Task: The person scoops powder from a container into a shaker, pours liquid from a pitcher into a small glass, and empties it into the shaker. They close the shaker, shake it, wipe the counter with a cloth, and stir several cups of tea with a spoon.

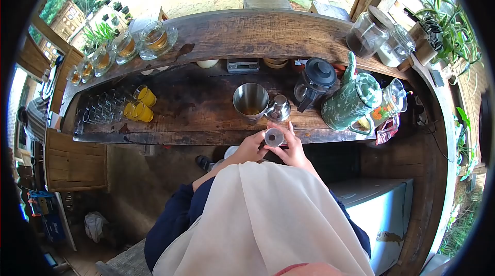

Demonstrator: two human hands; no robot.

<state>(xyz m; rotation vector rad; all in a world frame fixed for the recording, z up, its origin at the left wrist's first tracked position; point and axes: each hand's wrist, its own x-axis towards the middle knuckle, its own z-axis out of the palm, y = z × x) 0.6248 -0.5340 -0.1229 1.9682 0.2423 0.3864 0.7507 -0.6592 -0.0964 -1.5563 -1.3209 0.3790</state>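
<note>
The left grip (251, 147) and the right grip (294, 148) both grasp a small round cup (274, 137), fingers about its sides, mouth upward. The cup is at the near edge of the wooden counter (188, 124), somewhat right of its middle. Just beyond it stand a metal tumbler (251, 93) with amber liquid inside and, beside this, a domed metal piece (278, 108). Toward the right end are a French press (315, 77), a green mottled pitcher (346, 105) and a glass jug (396, 94). A scale (243, 65) lies near the far edge. Near the left end, yellow tumblers (139, 112) adjoin clear glasses (100, 108). Beyond the far edge, a raised ledge (232, 31) carries amber-filled cups (153, 39) at left and lidded jars (367, 34) at right.
</note>
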